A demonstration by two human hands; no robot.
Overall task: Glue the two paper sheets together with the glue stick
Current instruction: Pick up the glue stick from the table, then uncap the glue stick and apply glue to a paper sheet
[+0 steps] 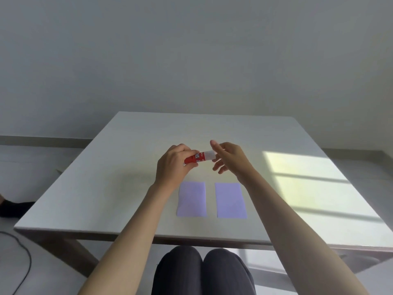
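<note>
Two lilac paper sheets lie flat side by side near the table's front edge, the left sheet [192, 199] and the right sheet [230, 200], with a narrow gap between them. Above and beyond them my left hand [173, 165] grips the red body of a glue stick [198, 157], held roughly level. My right hand [228, 155] is at the stick's white cap end, thumb and fingers touching the cap, the other fingers spread. Both hands are raised off the table.
The white table [127, 167] carries a bright window-light patch [308, 184] on its right side. A black cable [23, 258] runs on the floor at the lower left. My knees in dark trousers [202, 271] are under the front edge.
</note>
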